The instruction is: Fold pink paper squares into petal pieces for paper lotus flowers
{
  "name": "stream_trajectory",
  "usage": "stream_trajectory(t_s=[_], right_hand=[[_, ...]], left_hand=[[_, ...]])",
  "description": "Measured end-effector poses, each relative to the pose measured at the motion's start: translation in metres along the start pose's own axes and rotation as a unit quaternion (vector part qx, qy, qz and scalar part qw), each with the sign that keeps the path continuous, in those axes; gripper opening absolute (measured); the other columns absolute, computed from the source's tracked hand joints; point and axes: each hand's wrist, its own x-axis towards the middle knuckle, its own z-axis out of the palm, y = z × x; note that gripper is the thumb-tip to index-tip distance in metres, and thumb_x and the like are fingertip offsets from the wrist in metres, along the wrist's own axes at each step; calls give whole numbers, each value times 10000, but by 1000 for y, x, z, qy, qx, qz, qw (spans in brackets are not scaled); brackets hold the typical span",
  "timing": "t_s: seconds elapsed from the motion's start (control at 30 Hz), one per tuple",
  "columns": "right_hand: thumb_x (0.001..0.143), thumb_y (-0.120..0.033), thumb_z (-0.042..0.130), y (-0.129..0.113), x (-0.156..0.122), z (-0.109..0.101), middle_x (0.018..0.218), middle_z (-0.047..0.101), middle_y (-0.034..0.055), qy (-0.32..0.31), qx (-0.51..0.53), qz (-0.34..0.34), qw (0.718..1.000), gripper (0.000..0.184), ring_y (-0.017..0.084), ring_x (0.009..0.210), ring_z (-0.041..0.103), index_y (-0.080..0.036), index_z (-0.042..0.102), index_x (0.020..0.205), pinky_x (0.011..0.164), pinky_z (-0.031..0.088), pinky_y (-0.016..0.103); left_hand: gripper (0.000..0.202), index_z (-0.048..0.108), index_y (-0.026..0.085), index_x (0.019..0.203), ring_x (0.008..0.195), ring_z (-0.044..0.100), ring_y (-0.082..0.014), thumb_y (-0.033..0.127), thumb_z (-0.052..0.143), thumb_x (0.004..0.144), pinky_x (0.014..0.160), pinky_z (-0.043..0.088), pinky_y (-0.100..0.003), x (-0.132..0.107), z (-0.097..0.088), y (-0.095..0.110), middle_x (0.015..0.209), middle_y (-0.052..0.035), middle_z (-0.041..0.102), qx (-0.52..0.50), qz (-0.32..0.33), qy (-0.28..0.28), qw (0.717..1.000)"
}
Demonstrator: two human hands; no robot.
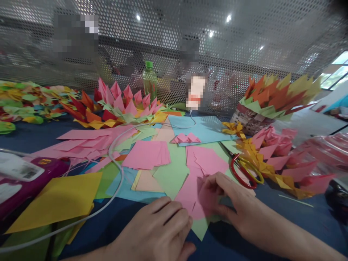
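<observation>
My left hand rests at the near left edge of a pink paper sheet. Its fingers are curled and close together, and whatever they may hold is hidden beneath them. Over the right part of the same sheet is my right hand, its bent fingertips touching the paper and its thumb apart from them. A stack of cut pink paper lies just beyond, and another pink stack is to the left. Light green paper shows underneath. Small folded pink paper triangles sit farther back on blue paper.
Scissors with red and yellow handles lie right of my right hand. Folded-paper flowers stand behind, near a green-capped bottle. A white cable crosses the left side, past yellow paper and a purple device.
</observation>
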Motion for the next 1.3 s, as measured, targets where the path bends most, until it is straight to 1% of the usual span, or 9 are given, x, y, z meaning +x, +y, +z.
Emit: stream_trajectory(t_s=[0.13, 0.3, 0.47, 0.57, 0.73, 0.9, 1.07, 1.2, 1.3], right_hand=[[686, 102, 408, 8, 7, -7, 1074, 610, 22, 23, 9, -27, 999, 547, 163, 953, 603, -249, 506, 1094, 811, 521, 295], [607, 119, 385, 10, 9, -6, 1198, 582, 50, 31, 12, -70, 997, 638, 197, 1170, 539, -244, 532, 1110, 978, 477, 370], [727, 107, 439, 14, 13, -4, 1148, 606, 35, 8, 17, -105, 994, 528, 175, 1123, 569, -257, 604, 1072, 969, 482, 350], [782, 78, 467, 18, 15, -3, 1071, 616, 30, 32, -10, -154, 987, 428, 161, 1032, 600, -254, 665, 965, 895, 503, 313], [839, -52, 565, 14, 7, -1, 1033, 659, 57, 113, -190, -239, 946, 196, 211, 978, 605, -217, 654, 898, 825, 492, 359], [892, -68, 499, 5, 0, 10, 983, 706, 55, 88, -272, -310, 907, 179, 217, 932, 627, -179, 639, 910, 872, 470, 392], [873, -54, 519, -2, 0, 7, 958, 696, 34, 3, -195, -275, 941, 179, 198, 925, 618, -193, 633, 877, 864, 479, 373], [850, -13, 542, -5, 3, -6, 971, 674, 8, -58, -70, -204, 975, 243, 153, 935, 603, -212, 630, 959, 835, 491, 302], [866, -95, 628, -3, 6, -12, 968, 655, -11, -101, -7, -157, 982, 147, 138, 943, 602, -233, 648, 912, 838, 494, 276]], left_hand=[[120, 659, 166, 929, 868, 625, -185, 208, 547, 933, 847, 496, -331, -1, 1, 1, 878, -35, 679, 16, 16, 21, 1000], [213, 667, 160, 884, 859, 636, -182, 137, 463, 941, 851, 518, -333, 0, -3, 0, 843, -50, 678, 19, 19, 47, 999], [241, 670, 155, 869, 851, 648, -182, 138, 442, 943, 833, 542, -332, 3, -4, -1, 846, -64, 679, 18, 22, 30, 999], [224, 683, 146, 894, 867, 655, -181, 142, 463, 941, 833, 548, -321, 3, -3, 0, 861, -66, 691, 15, 18, 55, 998], [215, 687, 151, 1029, 991, 651, -188, 124, 496, 934, 906, 538, -317, 2, -7, 4, 1007, -68, 715, 36, 0, 127, 991], [248, 662, 148, 1086, 985, 653, -188, 125, 462, 943, 890, 545, -313, 2, -13, 5, 1023, -85, 707, 31, 34, 51, 998], [195, 675, 158, 1009, 923, 659, -185, 138, 496, 935, 856, 545, -310, 4, -12, 3, 940, -71, 702, 37, 26, -14, 999], [222, 679, 145, 1006, 989, 645, -189, 165, 463, 954, 883, 538, -300, 5, -15, 3, 996, -89, 701, 17, 15, 4, 1000], [227, 685, 149, 977, 1013, 640, -194, 187, 462, 963, 890, 537, -303, 5, -19, 3, 1031, -99, 699, 7, 16, 5, 1000]])
